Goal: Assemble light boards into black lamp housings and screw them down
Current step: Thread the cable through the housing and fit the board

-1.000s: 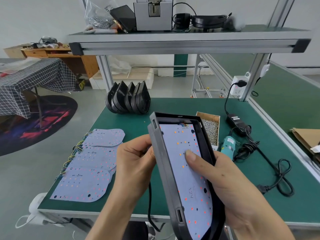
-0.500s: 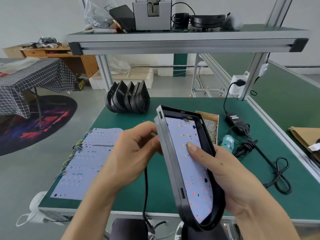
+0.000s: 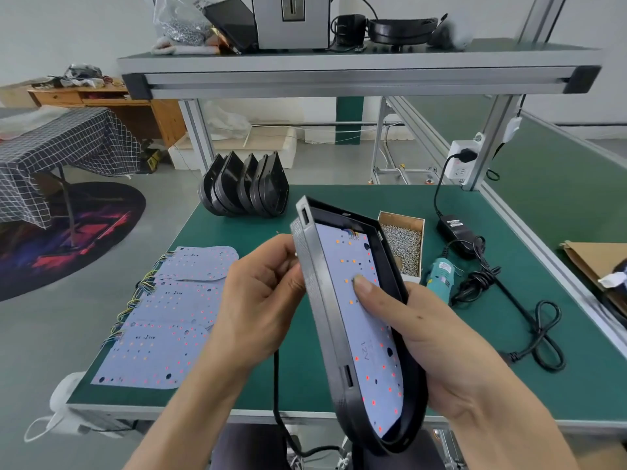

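I hold a black lamp housing (image 3: 325,310) tilted on edge above the table's near edge. A white light board (image 3: 368,347) dotted with small LEDs lies inside it. My right hand (image 3: 437,337) grips the housing from its right side, and its thumb presses on the board. My left hand (image 3: 261,300) grips the housing's left wall with curled fingers. A black cable (image 3: 278,398) hangs down from behind the housing below my left hand.
Several spare light boards (image 3: 159,320) lie overlapped at the table's left. A row of black housings (image 3: 246,186) stands at the back. A box of screws (image 3: 403,240), a teal electric screwdriver (image 3: 441,278) and a power adapter with cord (image 3: 458,228) sit to the right.
The housing has tipped a little more upright and shifted right. My left hand slid up along its left wall. My right thumb stays pressed on the board.
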Action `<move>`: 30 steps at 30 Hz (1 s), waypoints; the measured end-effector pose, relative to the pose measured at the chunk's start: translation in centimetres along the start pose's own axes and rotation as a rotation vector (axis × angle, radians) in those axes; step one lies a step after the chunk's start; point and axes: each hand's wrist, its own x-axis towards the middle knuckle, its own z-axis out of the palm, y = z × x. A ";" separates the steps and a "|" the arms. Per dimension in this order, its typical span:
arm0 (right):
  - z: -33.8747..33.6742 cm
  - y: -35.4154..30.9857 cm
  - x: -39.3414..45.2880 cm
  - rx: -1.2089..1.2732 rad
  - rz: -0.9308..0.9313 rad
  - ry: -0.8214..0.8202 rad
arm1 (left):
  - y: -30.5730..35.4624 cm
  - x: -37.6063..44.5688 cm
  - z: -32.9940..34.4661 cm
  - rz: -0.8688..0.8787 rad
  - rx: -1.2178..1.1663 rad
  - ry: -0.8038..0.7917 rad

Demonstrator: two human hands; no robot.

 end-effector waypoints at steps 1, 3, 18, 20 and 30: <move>0.0 0.1 0.0 0.007 0.004 -0.003 | -0.1 -0.1 0.1 -0.008 -0.013 0.013; 0.1 0.1 0.0 0.016 0.017 -0.008 | -0.2 -0.3 0.3 -0.018 -0.039 0.030; 0.2 0.4 0.1 0.018 0.034 -0.034 | -0.3 -0.6 0.2 -0.020 -0.043 0.058; 0.2 0.6 0.2 0.024 0.037 -0.036 | -0.4 -0.7 0.1 -0.025 -0.044 0.066; 0.0 1.8 1.8 0.038 -0.001 0.069 | -3.2 -0.2 0.8 -0.150 -0.056 0.078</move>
